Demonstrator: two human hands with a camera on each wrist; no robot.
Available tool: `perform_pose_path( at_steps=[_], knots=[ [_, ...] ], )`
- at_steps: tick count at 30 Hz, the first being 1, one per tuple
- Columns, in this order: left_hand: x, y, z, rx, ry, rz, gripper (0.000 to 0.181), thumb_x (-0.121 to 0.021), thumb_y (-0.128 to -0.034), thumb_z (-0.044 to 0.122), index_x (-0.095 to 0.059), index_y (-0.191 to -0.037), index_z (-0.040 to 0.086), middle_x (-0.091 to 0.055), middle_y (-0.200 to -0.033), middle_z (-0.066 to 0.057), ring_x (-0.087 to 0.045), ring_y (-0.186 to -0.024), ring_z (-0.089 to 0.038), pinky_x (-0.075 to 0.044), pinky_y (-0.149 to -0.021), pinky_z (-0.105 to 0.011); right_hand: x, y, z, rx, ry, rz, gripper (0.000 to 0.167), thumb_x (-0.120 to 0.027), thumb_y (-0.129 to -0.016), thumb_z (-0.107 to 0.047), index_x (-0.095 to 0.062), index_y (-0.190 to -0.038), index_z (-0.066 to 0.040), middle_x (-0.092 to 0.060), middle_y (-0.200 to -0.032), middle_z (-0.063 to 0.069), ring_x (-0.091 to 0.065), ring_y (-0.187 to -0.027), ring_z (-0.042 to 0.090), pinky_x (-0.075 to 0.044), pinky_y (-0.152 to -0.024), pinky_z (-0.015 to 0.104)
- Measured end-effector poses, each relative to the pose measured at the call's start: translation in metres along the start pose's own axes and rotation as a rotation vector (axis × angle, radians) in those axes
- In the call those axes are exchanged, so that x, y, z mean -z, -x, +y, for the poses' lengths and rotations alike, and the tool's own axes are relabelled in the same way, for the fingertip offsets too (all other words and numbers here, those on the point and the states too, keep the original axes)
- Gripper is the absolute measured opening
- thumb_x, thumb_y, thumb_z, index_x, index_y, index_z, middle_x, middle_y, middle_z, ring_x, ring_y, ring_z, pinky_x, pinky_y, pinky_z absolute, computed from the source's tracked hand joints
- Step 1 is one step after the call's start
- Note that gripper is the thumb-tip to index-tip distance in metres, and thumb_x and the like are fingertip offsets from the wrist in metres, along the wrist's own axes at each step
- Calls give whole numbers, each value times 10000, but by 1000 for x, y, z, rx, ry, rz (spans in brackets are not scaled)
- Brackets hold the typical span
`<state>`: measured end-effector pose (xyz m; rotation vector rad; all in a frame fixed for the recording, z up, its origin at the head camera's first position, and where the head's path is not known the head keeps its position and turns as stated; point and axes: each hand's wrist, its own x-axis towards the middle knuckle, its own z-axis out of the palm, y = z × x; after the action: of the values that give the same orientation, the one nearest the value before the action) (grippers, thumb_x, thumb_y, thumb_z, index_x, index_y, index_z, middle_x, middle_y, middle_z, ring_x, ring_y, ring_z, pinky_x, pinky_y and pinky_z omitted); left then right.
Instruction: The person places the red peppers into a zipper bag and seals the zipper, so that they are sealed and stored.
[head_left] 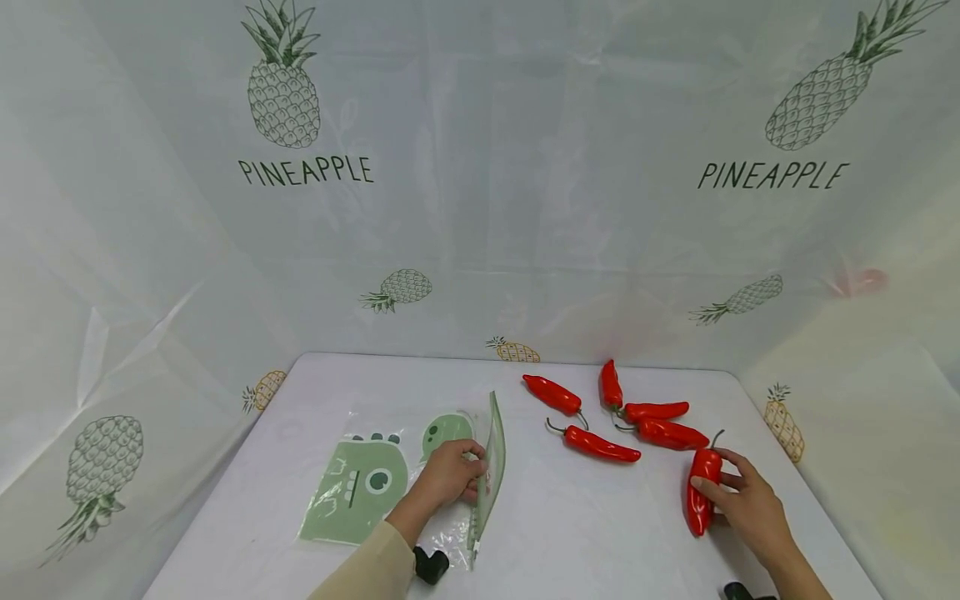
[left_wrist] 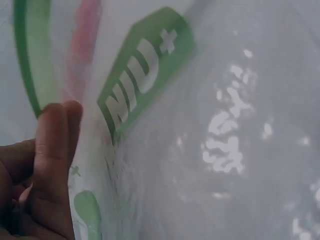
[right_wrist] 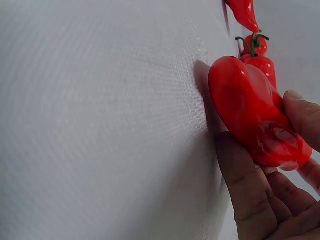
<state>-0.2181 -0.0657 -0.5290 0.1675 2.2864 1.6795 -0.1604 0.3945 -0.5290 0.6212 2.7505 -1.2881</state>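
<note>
Nearest of all, low in the head view, came the pale left sleeve (head_left: 367,567), with a black fitting (head_left: 431,566) just beside the wrist. Then the left hand (head_left: 450,473), and this one had a grip: fingers curled, pinching the green-trimmed edge (head_left: 492,467) of a clear bag (head_left: 393,475) that spread out to its left on the white counter (head_left: 570,533). Over on the right, the right hand (head_left: 753,508) had hold of a red pepper (right_wrist: 252,112), thumb on one side, fingers on the other; whether it touched the counter, you couldn't tell.

And here was the line that mattered! The pepper sat well to the right of the bag, the right hand far the nearer. Its long axis ran near to far, stem away from the person, roughly alongside that raised edge. Beyond lay five more peppers (head_left: 667,434), and behind them, the pineapple-printed sheet (head_left: 525,225).
</note>
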Motion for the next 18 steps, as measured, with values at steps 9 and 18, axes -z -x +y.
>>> perform_pose_path(
  at_steps=[9, 18],
  knots=[
    [0, 3, -1, -20, 143, 1, 340, -737, -962, 52, -717, -1286, -51, -775, -928, -122, -774, -715, -190, -657, -632, -328, -1, -1, 0, -6, 9, 5, 1069, -796, -925, -509, -196, -1626, 31, -399, -1441, 469, -592, -1179, 588, -671, -711, 435],
    [4, 7, 5, -19, 214, 21, 250, -780, -942, 64, -766, -1159, -59, -780, -1016, -140, -785, -797, -191, -665, -719, -320, -2, -1, 1, 4, 13, 7, 1060, -792, -926, -516, -208, -1622, 31, -408, -1443, 468, -582, -1194, 593, -672, -714, 438]
  ],
)
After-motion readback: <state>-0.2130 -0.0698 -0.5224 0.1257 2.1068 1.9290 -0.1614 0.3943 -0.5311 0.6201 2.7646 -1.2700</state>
